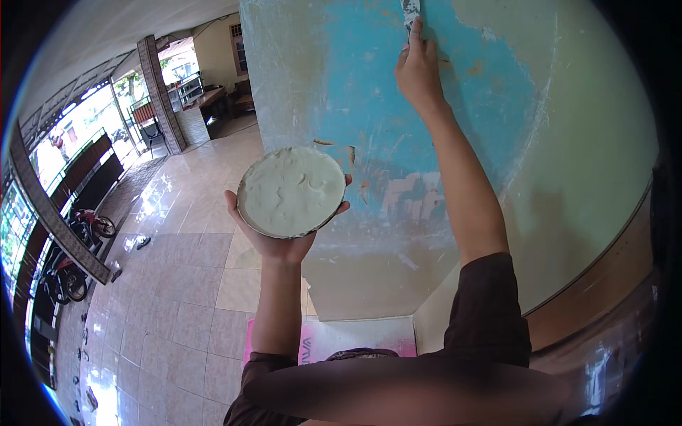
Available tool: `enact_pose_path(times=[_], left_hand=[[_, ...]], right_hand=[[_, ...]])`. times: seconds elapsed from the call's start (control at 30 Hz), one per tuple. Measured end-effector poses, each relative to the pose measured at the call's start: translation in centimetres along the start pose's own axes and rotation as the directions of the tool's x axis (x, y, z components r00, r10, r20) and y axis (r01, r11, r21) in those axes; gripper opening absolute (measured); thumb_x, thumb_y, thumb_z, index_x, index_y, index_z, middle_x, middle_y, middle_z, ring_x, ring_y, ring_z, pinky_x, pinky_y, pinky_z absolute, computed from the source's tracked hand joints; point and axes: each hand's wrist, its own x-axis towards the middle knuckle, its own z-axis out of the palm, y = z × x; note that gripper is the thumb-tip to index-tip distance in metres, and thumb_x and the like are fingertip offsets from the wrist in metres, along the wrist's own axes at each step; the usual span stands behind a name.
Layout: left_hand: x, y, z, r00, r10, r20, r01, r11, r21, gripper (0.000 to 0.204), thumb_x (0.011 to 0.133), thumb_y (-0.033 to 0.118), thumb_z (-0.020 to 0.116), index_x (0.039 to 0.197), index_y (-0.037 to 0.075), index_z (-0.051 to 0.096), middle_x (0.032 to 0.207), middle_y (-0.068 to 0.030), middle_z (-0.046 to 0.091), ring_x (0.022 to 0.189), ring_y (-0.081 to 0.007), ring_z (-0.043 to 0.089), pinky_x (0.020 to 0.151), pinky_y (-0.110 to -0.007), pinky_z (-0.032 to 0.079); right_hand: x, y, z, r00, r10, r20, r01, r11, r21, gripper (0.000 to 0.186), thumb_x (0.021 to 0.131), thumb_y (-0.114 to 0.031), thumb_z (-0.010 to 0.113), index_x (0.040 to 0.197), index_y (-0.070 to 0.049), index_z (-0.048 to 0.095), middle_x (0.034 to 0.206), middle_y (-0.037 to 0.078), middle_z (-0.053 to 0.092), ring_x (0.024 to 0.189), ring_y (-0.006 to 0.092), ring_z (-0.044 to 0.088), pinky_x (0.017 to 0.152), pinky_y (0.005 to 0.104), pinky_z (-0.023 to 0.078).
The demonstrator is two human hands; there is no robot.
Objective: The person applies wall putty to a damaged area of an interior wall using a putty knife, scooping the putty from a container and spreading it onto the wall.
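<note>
My left hand (277,247) holds a round container (290,190) from below and around its rim; pale, greenish-white paste with a lumpy surface fills it. My right hand (419,74) is raised near the top of the view, gripping a putty knife (410,10) with a whitish smeared blade against the wall (362,92). That wall is pale green with a large patch of bright blue, scuffed, chipped and peeling in places, with small broken bits beside the container.
Below the wall lies a pink and silver board (376,334). A tiled floor (170,284) stretches left toward parked motorbikes (71,277), a dark gate and a tiled pillar (160,92). A table and chairs stand farther back. A brown wooden panel (582,291) is at lower right.
</note>
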Motion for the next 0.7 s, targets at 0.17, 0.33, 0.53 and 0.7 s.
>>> enact_pose_path(times=[0.17, 0.33, 0.53, 0.7], left_hand=[[0.2, -0.1, -0.3, 1.000, -0.001, -0.005, 0.001, 0.999, -0.042, 0.115, 0.083, 0.086, 0.053, 0.162, 0.008, 0.024, 0.161, -0.0354, 0.025, 0.141, -0.0729, 0.021, 0.102, -0.085, 0.039], [0.3, -0.7, -0.2, 0.999, -0.017, -0.027, 0.017, 1.000, -0.015, 0.116, 0.083, 0.086, 0.053, 0.163, 0.006, 0.024, 0.161, -0.0359, 0.024, 0.141, -0.0733, 0.020, 0.102, -0.086, 0.038], [0.6, -1.0, -0.6, 0.998, -0.055, 0.039, 0.058, 0.996, -0.072, 0.117, 0.084, 0.086, 0.053, 0.163, 0.005, 0.023, 0.162, -0.0363, 0.022, 0.141, -0.0734, 0.019, 0.102, -0.086, 0.037], [0.4, -1.0, -1.0, 0.999, -0.008, -0.037, 0.010, 0.999, 0.039, 0.116, 0.084, 0.086, 0.053, 0.163, 0.006, 0.023, 0.162, -0.0364, 0.021, 0.142, -0.0731, 0.019, 0.102, -0.087, 0.036]], right_hand=[[-1.4, 0.0, 0.3, 0.998, -0.050, -0.035, 0.048, 0.998, -0.042, 0.065, 0.104, -0.008, 0.051, 0.164, -0.002, 0.026, 0.124, 0.029, 0.052, 0.101, 0.0425, 0.063, 0.087, 0.0487, 0.056], [-1.1, -0.2, -1.0, 1.000, -0.007, 0.014, 0.006, 0.999, 0.039, 0.063, 0.104, -0.008, 0.051, 0.163, -0.003, 0.029, 0.125, 0.030, 0.053, 0.104, 0.0449, 0.062, 0.087, 0.0495, 0.055], [-1.9, 0.7, -0.4, 0.997, -0.069, 0.017, 0.070, 0.996, -0.060, 0.061, 0.104, -0.005, 0.051, 0.162, -0.001, 0.032, 0.126, 0.032, 0.053, 0.105, 0.0465, 0.061, 0.088, 0.0490, 0.055], [-2.2, 0.0, -0.8, 0.996, -0.074, -0.056, 0.075, 0.997, 0.012, 0.062, 0.104, -0.004, 0.052, 0.162, 0.000, 0.031, 0.125, 0.032, 0.053, 0.105, 0.0463, 0.061, 0.088, 0.0486, 0.055]])
